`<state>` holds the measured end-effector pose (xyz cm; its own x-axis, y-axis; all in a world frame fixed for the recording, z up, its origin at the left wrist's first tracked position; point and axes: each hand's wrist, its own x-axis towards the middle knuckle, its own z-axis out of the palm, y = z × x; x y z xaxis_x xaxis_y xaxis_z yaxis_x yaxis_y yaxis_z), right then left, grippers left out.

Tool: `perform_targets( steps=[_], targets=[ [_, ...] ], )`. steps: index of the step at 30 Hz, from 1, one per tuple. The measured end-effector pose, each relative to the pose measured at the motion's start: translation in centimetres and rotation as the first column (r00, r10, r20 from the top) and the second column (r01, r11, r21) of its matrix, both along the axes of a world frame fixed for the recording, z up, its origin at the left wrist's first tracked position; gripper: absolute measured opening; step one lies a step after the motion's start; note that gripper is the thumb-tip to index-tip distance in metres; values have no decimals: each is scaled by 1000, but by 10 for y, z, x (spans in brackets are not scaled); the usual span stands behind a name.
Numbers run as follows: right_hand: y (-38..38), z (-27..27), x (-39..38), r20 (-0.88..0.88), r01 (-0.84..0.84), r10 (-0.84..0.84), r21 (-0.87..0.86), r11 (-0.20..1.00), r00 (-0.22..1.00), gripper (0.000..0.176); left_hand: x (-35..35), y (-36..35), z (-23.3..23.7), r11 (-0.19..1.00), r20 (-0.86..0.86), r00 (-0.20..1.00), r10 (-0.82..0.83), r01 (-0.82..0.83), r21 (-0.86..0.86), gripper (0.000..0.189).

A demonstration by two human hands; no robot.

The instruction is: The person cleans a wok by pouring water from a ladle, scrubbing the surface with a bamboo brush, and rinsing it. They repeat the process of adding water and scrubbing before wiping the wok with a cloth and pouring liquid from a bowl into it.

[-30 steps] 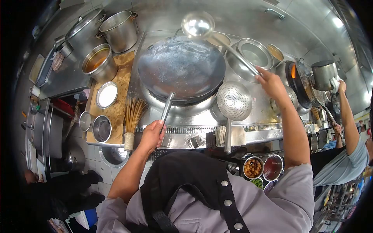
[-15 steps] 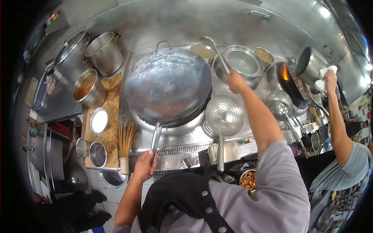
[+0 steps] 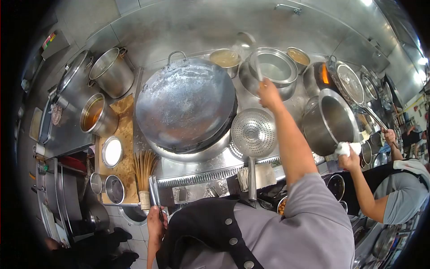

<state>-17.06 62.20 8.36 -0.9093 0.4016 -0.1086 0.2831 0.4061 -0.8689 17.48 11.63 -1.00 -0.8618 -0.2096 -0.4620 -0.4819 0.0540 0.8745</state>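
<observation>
The large wok [image 3: 186,105] sits on the burner ring, its far loop handle upright. My left hand [image 3: 156,220] is closed around a slim metal handle [image 3: 154,190], whose upper end stands apart from the wok's near rim. My right hand [image 3: 270,93] grips a ladle [image 3: 245,41] by its shaft. The ladle's blurred bowl is raised near the small pot of pale liquid [image 3: 225,58], left of the round pot of cloudy liquid [image 3: 273,66]. A perforated strainer [image 3: 253,131] lies below my right hand, its handle towards me. A bamboo brush [image 3: 145,179] stands left of the metal handle.
At right, a co-worker's hand [image 3: 349,158] holds a large pot [image 3: 333,121] with a white cloth; the other hand [image 3: 390,135] is on a long handle. Flame [image 3: 325,73] shows behind. Pots, including one with reddish liquid [image 3: 92,112], stand at left. A faucet [image 3: 289,8] is above.
My left hand and the metal handle have moved down and left, away from the wok. The ladle bowl has shifted slightly. The co-worker has brought the large pot nearer me.
</observation>
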Motion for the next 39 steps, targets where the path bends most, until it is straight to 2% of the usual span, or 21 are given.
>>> perform_targets(
  steps=[2, 3, 6, 7, 8, 9, 10, 12, 14, 18, 20, 21, 22, 23, 24, 26, 29, 33, 34, 35, 39],
  targets=[
    [39, -31, 6, -83, 43, -23, 251, 967, 996, 49, -4, -4, -6, 1000, 1, 1000, -13, 13, 8, 41],
    [48, -29, 14, -80, 48, -28, 253, 966, 996, 49, -7, -4, -5, 1000, 3, 1000, -23, 23, 18, 40],
    [62, -15, 24, -10, 30, -28, 461, 887, 1000, 40, -24, 1, 1, 993, 32, 998, -49, 45, 109, 38],
    [60, -7, 19, -38, 101, -100, 44, 994, 994, 30, -29, 3, 4, 992, 29, 998, -56, 52, 114, 38],
    [59, 4, 10, -38, 145, -172, -382, 913, 984, 21, -35, 6, 6, 987, 17, 997, -72, 68, 144, 36],
    [59, 14, 0, -9, 151, -233, -736, 660, 972, 13, -41, 10, 9, 981, 4, 996, -85, 83, 174, 35],
    [61, 33, -9, -129, -59, -185, -937, 345, 974, 15, -46, 15, 17, 976, 21, 996, -88, 82, 201, 34],
    [59, 81, -37, 3, 21, -267, -998, 65, 964, 16, -54, 18, 22, 973, 4, 993, -120, 116, 199, 34],
    [69, 94, -84, -64, -82, -263, -995, -56, 963, 12, -56, 23, 26, 970, -10, 989, -147, 146, 195, 34],
    [20, 153, -104, -94, -92, -304, -996, 22, 948, 12, -52, 14, 32, 973, -7, 986, -166, 165, 161, 34],
    [9, 172, -106, -72, 44, -257, -908, 417, 964, 10, -45, 3, 31, 973, -9, 984, -177, 176, 146, 34],
    [8, 180, -101, -68, 48, -261, -909, 414, 963, 10, -42, -3, 31, 976, -5, 987, -160, 159, 147, 35],
    [10, 188, -94, -111, 53, -165, -654, 754, 980, 7, -39, -9, 30, 978, -1, 989, -145, 143, 149, 35],
    [13, 197, -87, -110, 25, -58, -281, 959, 992, 4, -36, -15, 28, 978, -1, 989, -150, 148, 149, 35],
    [24, 208, -85, -108, 29, -62, -279, 960, 992, 4, -34, -21, 24, 979, 3, 992, -126, 124, 161, 35],
    [45, 234, -83, 24, -11, 10, 70, 997, 1000, 11, -30, -32, 21, 979, 7, 995, -104, 101, 176, 35],
    [31, 276, -45, -85, 106, -96, 118, 987, 992, 10, -28, -41, 20, 979, 12, 996, -89, 85, 183, 35],
    [33, 305, -22, -50, 78, -74, 77, 994, 996, 8, -30, -47, 19, 980, -20, 997, -71, 73, 187, 35],
    [41, 299, -24, -63, 81, -81, 1, 997, 995, 8, -29, -48, 19, 981, -26, 997, -68, 71, 182, 35],
    [48, 291, -27, -78, 82, -88, -73, 994, 993, 9, -28, -48, 19, 980, -27, 997, -70, 74, 187, 35],
    [76, 214, -38, 39, 59, -56, -78, 995, 998, 16, -23, -45, 17, 977, -43, 998, -34, 43, 208, 34]
  ],
)
